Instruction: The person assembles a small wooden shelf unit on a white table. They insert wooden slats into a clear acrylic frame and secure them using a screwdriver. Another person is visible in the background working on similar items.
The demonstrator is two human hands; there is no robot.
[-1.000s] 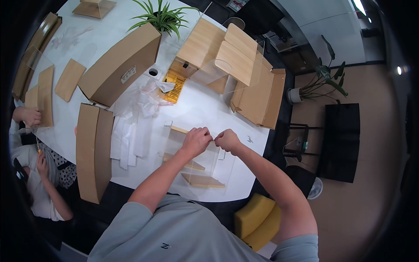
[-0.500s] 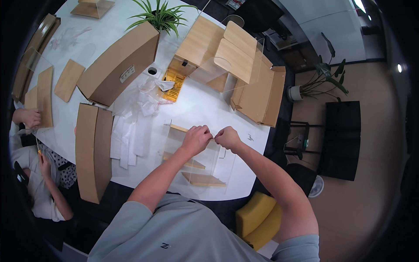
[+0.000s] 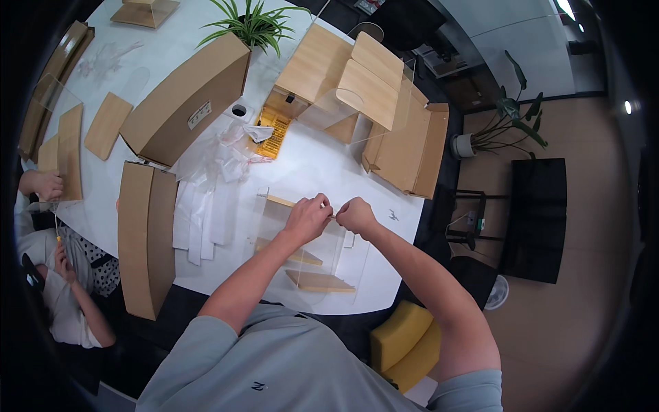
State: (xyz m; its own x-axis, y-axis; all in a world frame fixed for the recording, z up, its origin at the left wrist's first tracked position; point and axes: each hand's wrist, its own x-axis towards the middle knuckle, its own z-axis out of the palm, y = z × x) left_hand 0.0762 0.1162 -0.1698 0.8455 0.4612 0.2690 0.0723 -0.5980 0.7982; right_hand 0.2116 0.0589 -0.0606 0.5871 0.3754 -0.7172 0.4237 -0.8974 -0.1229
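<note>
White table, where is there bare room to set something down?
Nearest bare patch: between the yellow case, the open cardboard box, the left hand and the right hand. A smaller one lies right of the right hand, on that box's near side. Crowded: left of the left hand, with plastic wrap, white strips and cardboard boxes.

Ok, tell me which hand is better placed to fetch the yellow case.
Probably the left hand: it is nearer the yellow case, which lies ahead and to its left; the right hand is farther.
</note>
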